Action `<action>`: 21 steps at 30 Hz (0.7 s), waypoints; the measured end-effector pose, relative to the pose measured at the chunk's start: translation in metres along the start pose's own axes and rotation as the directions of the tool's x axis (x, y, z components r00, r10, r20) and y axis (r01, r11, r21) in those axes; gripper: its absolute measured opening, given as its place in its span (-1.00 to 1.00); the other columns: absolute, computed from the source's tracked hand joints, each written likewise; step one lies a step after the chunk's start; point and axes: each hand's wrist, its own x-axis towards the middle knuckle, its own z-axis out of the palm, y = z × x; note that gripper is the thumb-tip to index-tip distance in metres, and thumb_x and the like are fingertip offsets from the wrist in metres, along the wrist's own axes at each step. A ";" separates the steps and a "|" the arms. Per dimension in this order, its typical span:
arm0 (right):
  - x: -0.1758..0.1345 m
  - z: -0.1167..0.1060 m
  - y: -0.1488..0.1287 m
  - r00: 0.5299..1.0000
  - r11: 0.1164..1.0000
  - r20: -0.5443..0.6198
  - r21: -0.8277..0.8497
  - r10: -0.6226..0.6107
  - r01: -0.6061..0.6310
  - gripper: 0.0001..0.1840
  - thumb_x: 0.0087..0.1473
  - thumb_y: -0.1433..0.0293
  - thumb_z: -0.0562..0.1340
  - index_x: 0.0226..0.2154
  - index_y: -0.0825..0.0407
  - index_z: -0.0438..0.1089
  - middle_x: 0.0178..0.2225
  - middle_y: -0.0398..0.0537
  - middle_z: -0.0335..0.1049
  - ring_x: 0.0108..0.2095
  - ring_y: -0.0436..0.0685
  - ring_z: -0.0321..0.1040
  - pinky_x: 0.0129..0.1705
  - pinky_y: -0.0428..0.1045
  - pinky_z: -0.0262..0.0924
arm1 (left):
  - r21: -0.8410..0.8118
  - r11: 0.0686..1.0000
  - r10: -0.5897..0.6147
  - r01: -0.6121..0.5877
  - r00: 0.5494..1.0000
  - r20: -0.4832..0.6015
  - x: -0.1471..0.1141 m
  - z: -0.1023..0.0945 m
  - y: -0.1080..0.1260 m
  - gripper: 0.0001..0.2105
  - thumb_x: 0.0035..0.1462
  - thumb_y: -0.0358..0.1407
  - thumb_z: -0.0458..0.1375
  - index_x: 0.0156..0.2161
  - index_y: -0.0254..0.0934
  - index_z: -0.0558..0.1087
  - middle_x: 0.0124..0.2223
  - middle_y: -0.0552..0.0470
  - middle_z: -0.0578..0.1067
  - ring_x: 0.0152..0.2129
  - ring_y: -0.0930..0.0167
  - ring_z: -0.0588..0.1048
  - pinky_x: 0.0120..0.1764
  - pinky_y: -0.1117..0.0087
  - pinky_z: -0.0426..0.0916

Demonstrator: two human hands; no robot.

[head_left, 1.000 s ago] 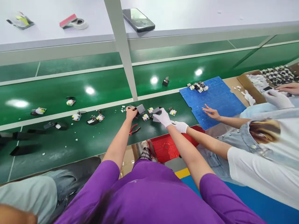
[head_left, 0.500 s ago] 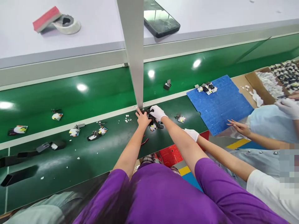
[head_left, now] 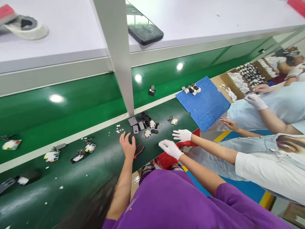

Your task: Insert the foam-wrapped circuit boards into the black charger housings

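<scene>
The bare left hand [head_left: 128, 146] hovers with its fingers spread and holds nothing, just above the dark green worktop [head_left: 78, 178]; red-handled cutters [head_left: 138, 150] lie just right of it. The white-gloved right hand [head_left: 170, 148] is open too, its fingers loosely extended, empty. Just beyond both hands lies a cluster of small flat grey and black plastic pieces [head_left: 142, 125], some with white and coloured labels, spread side by side on the worktop. Farther right, a co-worker's white-gloved hand [head_left: 182, 135] rests near a blue plastic mat [head_left: 207, 106].
</scene>
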 end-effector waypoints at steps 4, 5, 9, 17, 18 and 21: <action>-0.049 0.007 0.020 0.971 0.985 0.184 0.054 0.150 -0.163 -0.79 0.28 0.23 0.21 -0.21 0.01 0.46 -0.14 -0.02 0.48 -0.19 0.07 0.43 -0.07 0.08 0.39 | -0.026 1.000 0.005 -0.007 0.997 -0.073 -0.042 0.001 -0.019 -0.64 0.18 -0.17 0.04 -0.03 -0.36 0.44 0.14 -0.35 0.39 0.26 0.06 0.23 0.26 -0.07 0.16; -0.050 0.000 0.024 0.963 0.977 0.203 0.084 0.177 -0.197 -0.77 0.29 0.23 0.20 -0.14 0.02 0.44 -0.08 0.00 0.45 -0.15 0.09 0.42 -0.07 0.09 0.39 | -0.023 1.000 0.008 -0.010 0.996 -0.085 -0.051 0.001 -0.021 -0.63 0.17 -0.15 0.05 -0.03 -0.36 0.44 0.14 -0.37 0.40 0.26 0.03 0.23 0.25 -0.09 0.16; -0.019 -0.063 0.041 0.939 0.927 0.261 0.241 0.223 -0.287 -0.63 0.28 0.25 0.21 0.07 0.08 0.34 0.05 0.07 0.35 -0.05 0.17 0.40 -0.02 0.18 0.37 | 0.014 1.000 0.020 -0.018 0.991 -0.131 -0.078 0.006 -0.031 -0.56 0.12 -0.11 0.10 0.04 -0.34 0.41 0.17 -0.42 0.39 0.28 -0.08 0.21 0.27 -0.21 0.08; 0.054 -0.138 0.117 0.825 0.715 0.547 0.518 0.146 -0.470 -0.58 0.26 0.20 0.22 0.09 0.05 0.32 0.09 0.07 0.33 0.02 0.22 0.37 0.04 0.24 0.33 | 0.208 0.978 0.025 0.007 0.988 -0.151 -0.098 0.031 -0.050 -0.40 0.05 -0.04 0.12 0.21 0.44 0.12 0.33 0.28 0.30 0.30 0.04 0.21 0.30 -0.22 0.03; 0.059 -0.135 0.130 0.800 0.674 0.587 0.542 0.123 -0.501 -0.55 0.26 0.17 0.21 0.10 0.05 0.31 0.10 0.08 0.33 0.03 0.23 0.36 0.07 0.26 0.31 | 0.230 0.973 0.026 0.010 0.988 -0.153 -0.098 0.032 -0.051 -0.40 0.04 -0.02 0.12 0.20 0.46 0.11 0.34 0.32 0.28 0.30 0.04 0.21 0.30 -0.21 0.03; 0.070 -0.125 0.167 0.722 0.541 0.691 0.593 0.040 -0.597 -0.46 0.30 0.06 0.07 0.18 0.02 0.25 0.20 0.10 0.27 0.10 0.26 0.32 0.15 0.28 0.19 | 0.303 0.953 0.050 -0.005 0.989 -0.140 -0.096 0.035 -0.053 -0.40 0.02 0.02 0.09 0.22 0.34 0.17 0.36 0.27 0.25 0.29 0.03 0.23 0.31 -0.13 0.08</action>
